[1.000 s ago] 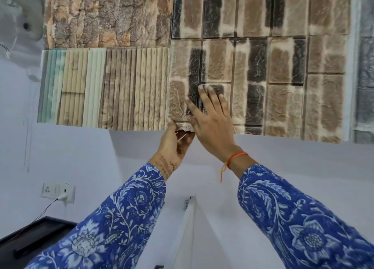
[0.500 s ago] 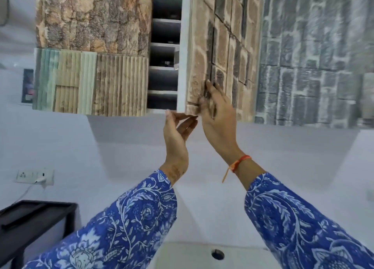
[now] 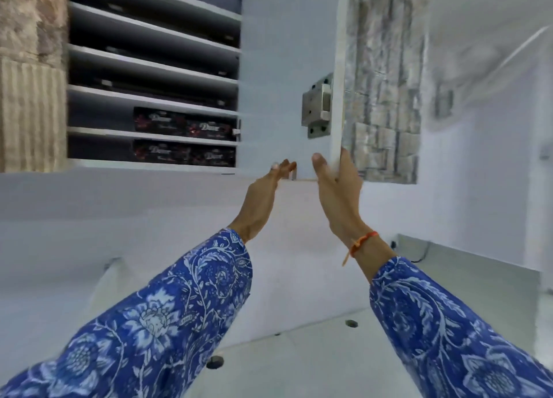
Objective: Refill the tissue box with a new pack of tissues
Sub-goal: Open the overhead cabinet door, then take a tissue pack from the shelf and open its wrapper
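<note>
A wall cabinet stands wide open, its white door [image 3: 284, 68] swung to the right. My right hand [image 3: 336, 185] grips the door's lower edge, thumb on the inside face and fingers behind it. My left hand [image 3: 264, 194] is raised just left of it, fingers loosely apart and holding nothing. Inside, the two lowest shelves hold long dark packs [image 3: 184, 126] with red print, and a second row of dark packs [image 3: 182, 153] lies beneath. No tissue box is in view.
White shelves [image 3: 149, 68] fill the cabinet above the packs. A metal hinge [image 3: 317, 107] sits on the door's inner face. Stone-pattern panels cover the neighbouring door [image 3: 30, 77] at left and the grey-brick door [image 3: 383, 98] at right. A white counter [image 3: 299, 361] lies below.
The brick-patterned door swung from closed to fully open to the right, my right hand moving with its edge. The shelves and dark packs came into sight. My left hand let go.
</note>
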